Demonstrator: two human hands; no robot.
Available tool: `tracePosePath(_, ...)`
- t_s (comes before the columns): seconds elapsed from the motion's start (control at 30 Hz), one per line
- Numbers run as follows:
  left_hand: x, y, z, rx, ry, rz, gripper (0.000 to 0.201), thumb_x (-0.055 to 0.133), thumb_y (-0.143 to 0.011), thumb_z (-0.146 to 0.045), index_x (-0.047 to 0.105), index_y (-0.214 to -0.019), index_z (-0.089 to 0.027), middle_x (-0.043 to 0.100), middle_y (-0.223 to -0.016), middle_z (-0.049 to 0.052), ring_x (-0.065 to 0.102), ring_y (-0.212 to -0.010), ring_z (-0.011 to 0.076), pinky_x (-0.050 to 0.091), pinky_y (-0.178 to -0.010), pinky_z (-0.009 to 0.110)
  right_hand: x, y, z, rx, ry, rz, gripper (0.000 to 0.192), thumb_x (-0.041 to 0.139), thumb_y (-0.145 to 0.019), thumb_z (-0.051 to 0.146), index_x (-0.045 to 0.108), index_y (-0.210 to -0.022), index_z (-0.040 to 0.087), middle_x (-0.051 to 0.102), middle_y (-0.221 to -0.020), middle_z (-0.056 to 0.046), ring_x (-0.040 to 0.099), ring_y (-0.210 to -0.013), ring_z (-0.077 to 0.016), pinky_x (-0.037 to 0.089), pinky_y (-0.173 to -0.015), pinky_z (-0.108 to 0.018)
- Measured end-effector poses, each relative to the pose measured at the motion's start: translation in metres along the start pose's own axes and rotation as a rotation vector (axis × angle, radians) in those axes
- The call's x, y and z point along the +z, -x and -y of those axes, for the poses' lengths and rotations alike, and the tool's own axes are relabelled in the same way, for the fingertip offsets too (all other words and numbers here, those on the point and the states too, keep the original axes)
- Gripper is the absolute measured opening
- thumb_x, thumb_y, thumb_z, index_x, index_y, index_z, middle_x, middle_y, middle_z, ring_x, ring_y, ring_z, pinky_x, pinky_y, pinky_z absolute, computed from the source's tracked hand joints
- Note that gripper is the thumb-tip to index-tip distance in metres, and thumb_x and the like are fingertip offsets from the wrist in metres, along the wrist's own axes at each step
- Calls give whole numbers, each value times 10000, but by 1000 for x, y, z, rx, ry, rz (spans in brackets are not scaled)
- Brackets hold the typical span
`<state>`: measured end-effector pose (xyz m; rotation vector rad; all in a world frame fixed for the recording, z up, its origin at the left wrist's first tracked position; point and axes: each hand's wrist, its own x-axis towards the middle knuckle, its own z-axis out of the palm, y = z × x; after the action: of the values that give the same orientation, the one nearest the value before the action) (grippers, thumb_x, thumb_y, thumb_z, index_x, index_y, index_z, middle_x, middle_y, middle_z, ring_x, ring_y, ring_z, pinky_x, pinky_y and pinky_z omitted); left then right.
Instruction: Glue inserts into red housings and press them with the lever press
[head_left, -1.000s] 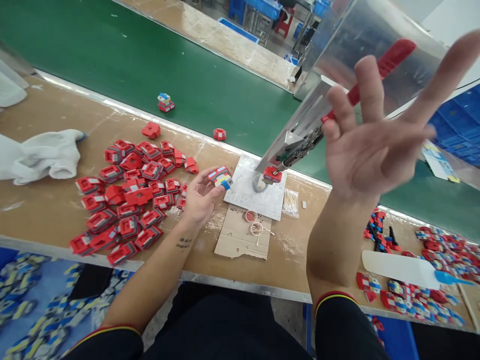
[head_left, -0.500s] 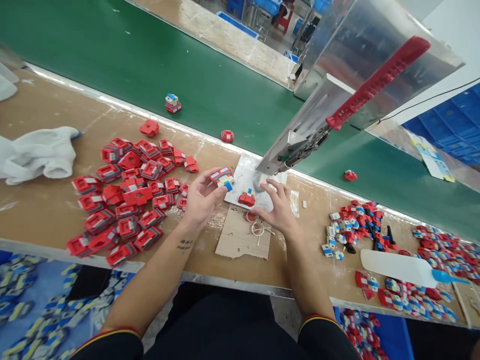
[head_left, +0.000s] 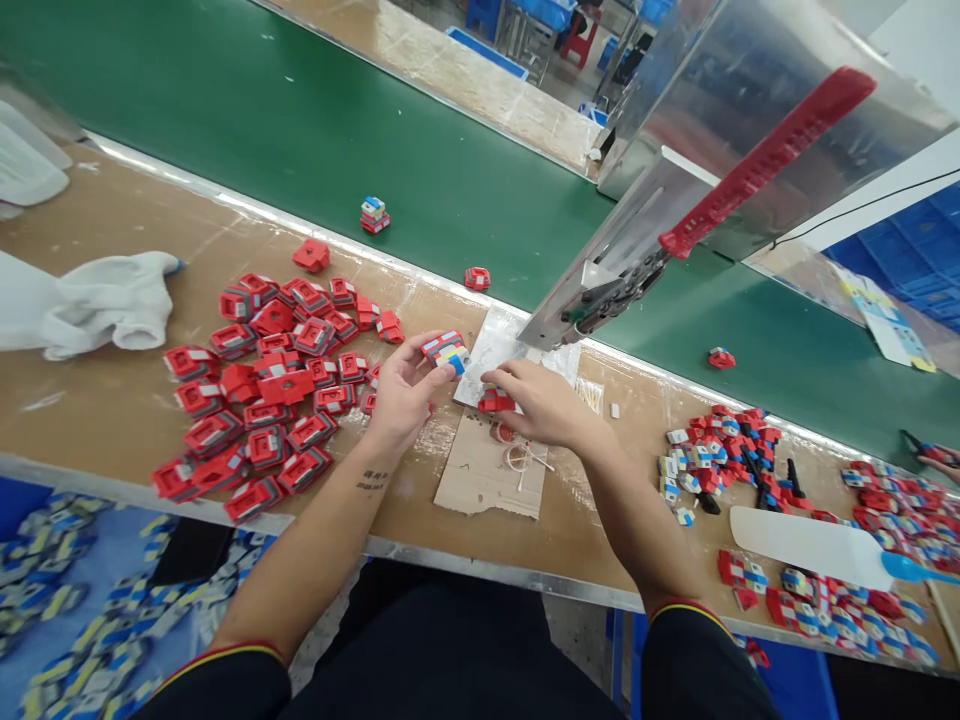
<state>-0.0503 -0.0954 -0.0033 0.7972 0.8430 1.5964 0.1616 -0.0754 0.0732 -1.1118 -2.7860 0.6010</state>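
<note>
My left hand (head_left: 401, 395) grips a red and grey plastic toy part (head_left: 445, 352) with blue, yellow and white blocks on it, between thumb and fingers. Across from it, my right hand (head_left: 536, 400) has its thumb and fingers closed around a smaller red plastic part (head_left: 495, 400) at the front of the metal press plate (head_left: 471, 375). The fingers cover much of that part. Just below lie a small round pot of red stuff (head_left: 504, 432) and cotton swabs (head_left: 520, 480) on a piece of cardboard (head_left: 480, 485).
A hand press with a red lever (head_left: 772, 160) rises over the plate. Red parts (head_left: 262, 400) are heaped left, beside a white glove (head_left: 112, 310). Coloured parts (head_left: 720, 450) and a white paddle-shaped thing (head_left: 810, 545) lie right. A green conveyor belt (head_left: 285, 130) runs behind, carrying scattered parts.
My right hand has moved left and down from beside the press onto the small red part and closed around it. My left hand still holds its toy part. The view has shifted slightly.
</note>
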Motion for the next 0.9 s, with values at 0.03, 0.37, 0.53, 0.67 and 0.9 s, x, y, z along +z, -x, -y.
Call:
tracePosePath(0.03,-1,0,0,2,2,5,533,979,-695,-390,739,-1144,-230,787,-1125,79,772,-962,204,668,-772,291,2,12,-2,-51,-203,-99,395,651,-953,270,619,-1347,257,700,-1242,-125,654,-1015,-258,549,-840,-398)
tracePosePath(0.37,4,2,-2,-4,116,15,472,1005,-694,-333,792,-1107,-245,814,-1084,46,783,-973,178,662,-872,258,53,95,-30,151,-1197,-870,783,948,-485,715,586,-1092,378,615,-1182,-49,681,-804,-194,634,-754,-405)
tracePosePath(0.53,5,1,-2,-25,112,-7,464,1014,-675,-286,808,-1087,-237,829,-1059,31,794,-921,174,676,-832,246,66,111,-50,183,-1086,-869,804,889,-499,798,577,-1110,380,623,-1205,-60,679,-835,-206,617,-759,-404)
tracePosePath(0.67,5,1,-2,-19,97,0,444,992,-709,-275,800,-1109,-255,828,-1093,33,812,-903,217,705,-783,296,55,119,-86,297,-899,-819,840,809,-503,872,606,-1124,344,645,-1215,-74,692,-941,-237,605,-786,-408)
tracePosePath(0.9,4,-1,2,-69,123,14,526,1014,-661,-250,767,-1125,-280,804,-1149,40,823,-888,195,669,-704,204,-20,70,-202,695,-520,-746,506,813,-807,495,702,-1171,160,655,-1251,-139,672,-1101,-268,547,-1049,-500)
